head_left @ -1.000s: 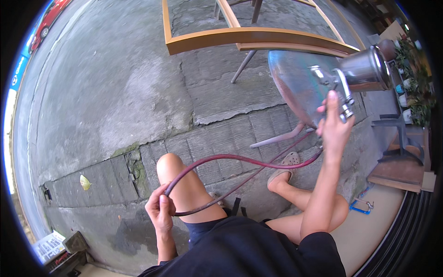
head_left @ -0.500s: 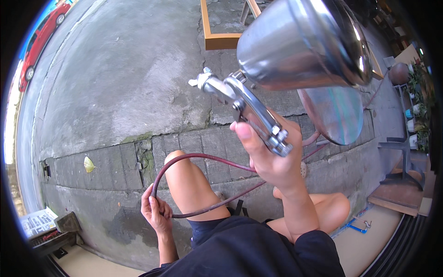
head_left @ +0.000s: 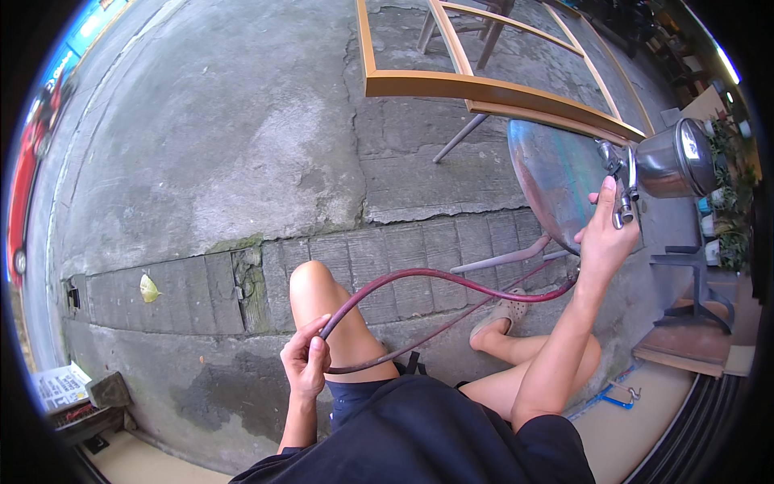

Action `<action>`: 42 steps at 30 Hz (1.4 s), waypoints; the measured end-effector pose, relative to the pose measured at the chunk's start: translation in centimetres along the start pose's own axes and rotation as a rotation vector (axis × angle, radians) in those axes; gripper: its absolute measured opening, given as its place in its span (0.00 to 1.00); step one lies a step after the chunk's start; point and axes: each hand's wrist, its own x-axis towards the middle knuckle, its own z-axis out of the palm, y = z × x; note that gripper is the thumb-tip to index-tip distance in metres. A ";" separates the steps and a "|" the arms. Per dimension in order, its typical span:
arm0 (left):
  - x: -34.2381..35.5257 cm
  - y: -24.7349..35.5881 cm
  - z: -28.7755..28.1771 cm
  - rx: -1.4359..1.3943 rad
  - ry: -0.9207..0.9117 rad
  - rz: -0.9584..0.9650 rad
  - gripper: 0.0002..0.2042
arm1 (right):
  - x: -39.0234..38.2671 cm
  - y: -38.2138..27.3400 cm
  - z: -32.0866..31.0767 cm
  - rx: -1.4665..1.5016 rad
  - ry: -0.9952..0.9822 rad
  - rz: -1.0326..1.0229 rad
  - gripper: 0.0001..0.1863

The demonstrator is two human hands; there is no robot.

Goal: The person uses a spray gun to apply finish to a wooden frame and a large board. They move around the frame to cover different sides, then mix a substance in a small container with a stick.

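My right hand (head_left: 603,242) grips a silver spray gun (head_left: 621,173) by its handle, with the metal paint cup (head_left: 676,161) at its right end. The gun is up by the right end of a wooden frame (head_left: 516,87). From the gun's grip a dark red hose (head_left: 435,276) curves left to my left hand (head_left: 307,356), whose fingers are closed round it beside my raised knee. A round stool top (head_left: 548,165), stained with paint, shows behind and left of my right hand. The fingers under the gun's handle are partly hidden.
Cracked concrete (head_left: 242,145) spreads ahead, crossed by a strip of slabs with a pale leaf (head_left: 149,288). Right stands a dark chair base (head_left: 697,282) near a brown board. A blue tool (head_left: 619,399) lies by the step; a red car (head_left: 24,198) is far left.
My right hand has carried the spray gun away from me to the right, near the frame. My left hand has shifted slightly right, still on the hose. More of the frame shows.
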 end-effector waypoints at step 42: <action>9.6 4.1 24.0 0.441 -0.945 0.182 0.15 | 27.6 24.6 -12.6 0.002 0.069 0.077 0.24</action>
